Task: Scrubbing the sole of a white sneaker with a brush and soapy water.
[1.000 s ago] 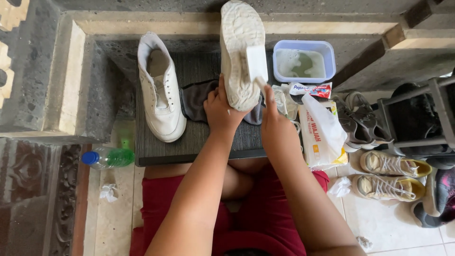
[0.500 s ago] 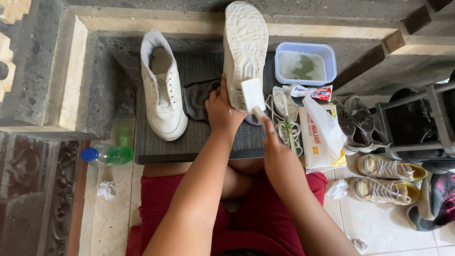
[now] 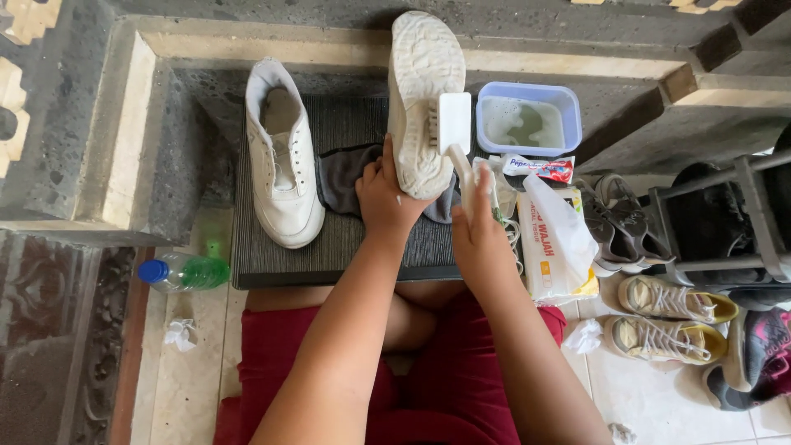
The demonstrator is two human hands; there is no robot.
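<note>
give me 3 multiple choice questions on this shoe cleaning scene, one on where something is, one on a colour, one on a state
1. Where does the other white shoe lie?
A. on the dark mat, to the left of the held shoe
B. on the shoe rack
C. in the tub

2. What colour is the cap of the plastic bottle?
A. red
B. blue
C. yellow

3. How is the held shoe turned?
A. sole toward the camera
B. laces toward the camera
C. flat on the mat

Answers:
1. A: it rests on the dark mat.
2. B: the cap at the bottle's left end is blue.
3. A: the left hand holds it sole up while the right hand sets the white brush against it.
</note>
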